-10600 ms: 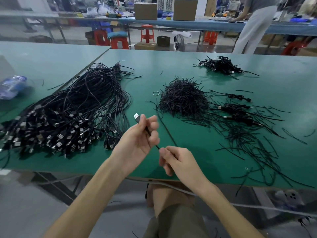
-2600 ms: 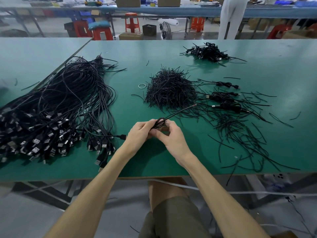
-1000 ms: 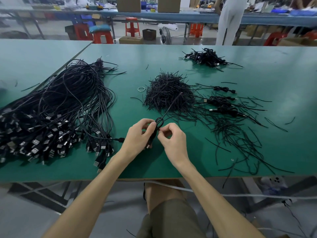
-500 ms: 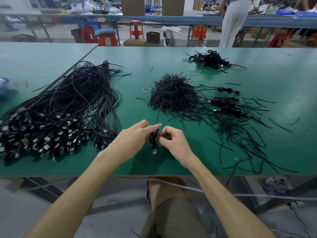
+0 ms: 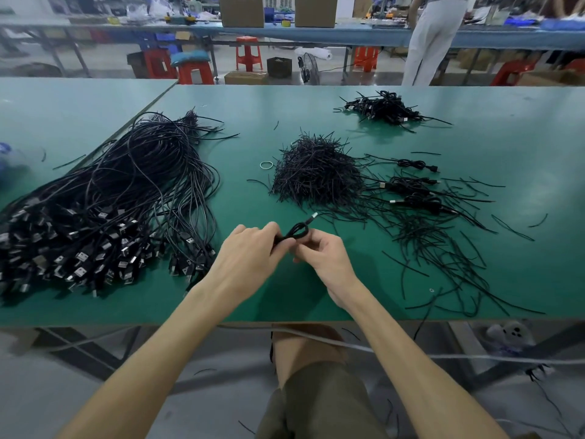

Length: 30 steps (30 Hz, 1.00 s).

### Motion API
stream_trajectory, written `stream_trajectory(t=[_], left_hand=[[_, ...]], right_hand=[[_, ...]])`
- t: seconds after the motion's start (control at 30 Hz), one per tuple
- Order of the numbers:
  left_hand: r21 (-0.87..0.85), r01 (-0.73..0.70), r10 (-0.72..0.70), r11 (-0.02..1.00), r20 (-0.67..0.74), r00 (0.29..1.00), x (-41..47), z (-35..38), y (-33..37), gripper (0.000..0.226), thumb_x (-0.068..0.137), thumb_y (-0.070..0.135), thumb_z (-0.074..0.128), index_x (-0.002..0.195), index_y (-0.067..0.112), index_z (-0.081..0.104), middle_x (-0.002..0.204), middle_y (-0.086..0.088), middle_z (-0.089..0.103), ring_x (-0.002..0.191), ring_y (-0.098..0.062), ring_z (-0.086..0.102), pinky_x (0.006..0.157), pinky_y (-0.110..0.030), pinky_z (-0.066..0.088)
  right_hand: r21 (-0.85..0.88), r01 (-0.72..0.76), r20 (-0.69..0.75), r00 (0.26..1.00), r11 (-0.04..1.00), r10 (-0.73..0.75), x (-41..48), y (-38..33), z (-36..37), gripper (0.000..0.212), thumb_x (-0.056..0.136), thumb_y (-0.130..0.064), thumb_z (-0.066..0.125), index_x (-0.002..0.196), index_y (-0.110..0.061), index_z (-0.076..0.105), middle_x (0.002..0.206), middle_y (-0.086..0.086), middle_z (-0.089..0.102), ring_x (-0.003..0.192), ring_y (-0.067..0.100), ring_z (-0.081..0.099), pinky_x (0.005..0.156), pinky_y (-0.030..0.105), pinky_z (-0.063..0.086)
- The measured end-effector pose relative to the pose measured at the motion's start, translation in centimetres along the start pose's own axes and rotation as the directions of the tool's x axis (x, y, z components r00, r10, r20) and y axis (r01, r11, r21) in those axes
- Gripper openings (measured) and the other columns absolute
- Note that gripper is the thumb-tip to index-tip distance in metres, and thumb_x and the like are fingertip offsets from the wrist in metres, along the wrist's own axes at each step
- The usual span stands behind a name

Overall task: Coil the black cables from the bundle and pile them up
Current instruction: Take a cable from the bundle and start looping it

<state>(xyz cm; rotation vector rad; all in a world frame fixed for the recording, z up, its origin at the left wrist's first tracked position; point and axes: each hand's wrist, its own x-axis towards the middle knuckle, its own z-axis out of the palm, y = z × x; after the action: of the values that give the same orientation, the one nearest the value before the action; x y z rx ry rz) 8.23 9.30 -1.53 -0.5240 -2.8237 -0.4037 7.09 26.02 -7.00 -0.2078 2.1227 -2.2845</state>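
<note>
A small coiled black cable (image 5: 296, 231) sits between both hands above the green table (image 5: 253, 147), its silver plug sticking up to the right. My left hand (image 5: 248, 258) pinches the coil's left side; my right hand (image 5: 323, 253) grips it from the right and below. A big bundle of loose black cables (image 5: 104, 210) with USB plugs lies at the left. A pile of coiled cables (image 5: 381, 107) rests at the far right. Three more coiled cables (image 5: 411, 190) lie right of centre.
A heap of short black twist ties (image 5: 316, 172) lies mid-table, with loose ties scattered to the right (image 5: 443, 242). A rubber band (image 5: 266, 165) lies beside the heap. A person (image 5: 433, 36) stands at the far bench. Red stools stand beyond the table.
The coil went from hanging plug-down between my fingers to lying sideways with its plug pointing up to the right. The straight tie end that stuck up a second ago no longer shows.
</note>
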Motion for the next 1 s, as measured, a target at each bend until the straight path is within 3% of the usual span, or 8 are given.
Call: stream_trajectory(t=[0.17, 0.33, 0.43, 0.5, 0.57, 0.67, 0.8, 1.0], left_hand=[[-0.318, 0.055, -0.008, 0.946, 0.147, 0.989, 0.3, -0.5, 2.0, 0.028, 0.109, 0.036, 0.035, 0.134, 0.025, 0.039, 0.077, 0.008, 0.072, 0.069, -0.016, 0.062, 0.065, -0.038, 0.049], [-0.539, 0.020, 0.104, 0.842, 0.198, 0.975, 1.1, -0.5, 1.1, 0.030, 0.109, 0.012, 0.038, 0.138, 0.015, 0.044, 0.078, 0.018, 0.071, 0.078, -0.010, 0.064, 0.074, -0.029, 0.051], [-0.455, 0.007, 0.105, 0.891, 0.221, 0.970, 1.5, -0.3, 0.1, 0.027, 0.106, 0.015, 0.047, 0.130, 0.028, 0.052, 0.080, 0.017, 0.065, 0.072, -0.010, 0.059, 0.074, -0.041, 0.051], [-0.278, -0.023, 0.076, 0.960, 0.184, 0.980, 1.4, -0.2, -0.5, 0.020, 0.104, 0.030, 0.054, 0.121, 0.040, 0.052, 0.089, 0.017, 0.054, 0.080, -0.007, 0.051, 0.071, -0.038, 0.048], [-0.141, -0.087, 0.099, 0.986, 0.078, 0.992, 1.3, -0.3, -0.9, 0.019, 0.099, 0.038, 0.061, 0.117, 0.038, 0.056, 0.101, 0.012, 0.045, 0.094, -0.011, 0.045, 0.075, -0.034, 0.046], [-0.065, -0.211, 0.210, 0.975, -0.014, 0.978, 1.6, -0.4, -1.2, 0.013, 0.096, 0.032, 0.067, 0.107, 0.027, 0.062, 0.125, 0.004, 0.052, 0.112, -0.018, 0.049, 0.088, -0.032, 0.042], [-0.166, 0.022, -0.004, 0.986, 0.106, 0.994, 2.2, -0.4, -0.9, 0.012, 0.101, 0.037, 0.057, 0.102, 0.025, 0.056, 0.093, 0.013, 0.063, 0.087, -0.019, 0.057, 0.066, -0.019, 0.033], [-0.269, 0.255, -0.218, 0.929, 0.158, 0.963, 2.1, -0.2, 0.5, 0.025, 0.104, 0.051, 0.045, 0.110, 0.026, 0.046, 0.080, 0.007, 0.072, 0.076, -0.018, 0.065, 0.070, -0.037, 0.050]], right_hand=[[0.097, 0.035, -0.062, 0.998, 0.995, -0.029, 0.0, -0.1, -0.3, 0.013, 0.093, -0.003, 0.068, 0.080, -0.005, 0.069, 0.065, 0.001, 0.066, 0.061, 0.012, 0.059, 0.065, 0.019, 0.049], [0.139, 0.012, -0.083, 0.997, 0.990, 0.000, 0.3, 0.0, -0.5, 0.011, 0.092, -0.007, 0.071, 0.081, -0.007, 0.071, 0.069, 0.003, 0.068, 0.067, 0.014, 0.061, 0.069, 0.023, 0.048], [0.081, -0.010, -0.037, 0.999, 0.997, 0.012, 0.4, 0.1, -0.5, 0.008, 0.090, -0.009, 0.074, 0.082, -0.011, 0.074, 0.073, 0.003, 0.071, 0.071, 0.013, 0.063, 0.071, 0.023, 0.050], [0.056, -0.023, -0.026, 0.999, 0.998, 0.024, 0.6, 0.2, -0.4, 0.009, 0.089, -0.009, 0.076, 0.082, -0.015, 0.076, 0.074, 0.000, 0.071, 0.071, 0.010, 0.062, 0.070, 0.021, 0.050], [0.047, -0.034, -0.024, 0.999, 0.998, 0.035, 0.6, 0.3, -0.3, 0.010, 0.088, -0.009, 0.077, 0.082, -0.017, 0.076, 0.072, -0.001, 0.069, 0.068, 0.009, 0.061, 0.067, 0.020, 0.050], [0.031, -0.033, -0.010, 0.999, 0.999, 0.034, 0.6, 0.2, -0.3, 0.012, 0.089, -0.009, 0.077, 0.082, -0.019, 0.077, 0.073, 0.000, 0.070, 0.069, 0.010, 0.061, 0.068, 0.021, 0.050], [-0.003, -0.038, 0.023, 0.999, 0.999, 0.038, 0.4, -0.1, -0.2, 0.012, 0.089, -0.010, 0.076, 0.082, -0.020, 0.076, 0.073, 0.000, 0.069, 0.068, 0.010, 0.060, 0.071, 0.023, 0.050], [-0.014, -0.020, -0.012, 1.000, 1.000, 0.020, 0.2, -0.3, 0.0, 0.005, 0.092, -0.011, 0.074, 0.088, -0.011, 0.076, 0.075, 0.007, 0.071, 0.068, 0.009, 0.060, 0.071, 0.024, 0.052]])
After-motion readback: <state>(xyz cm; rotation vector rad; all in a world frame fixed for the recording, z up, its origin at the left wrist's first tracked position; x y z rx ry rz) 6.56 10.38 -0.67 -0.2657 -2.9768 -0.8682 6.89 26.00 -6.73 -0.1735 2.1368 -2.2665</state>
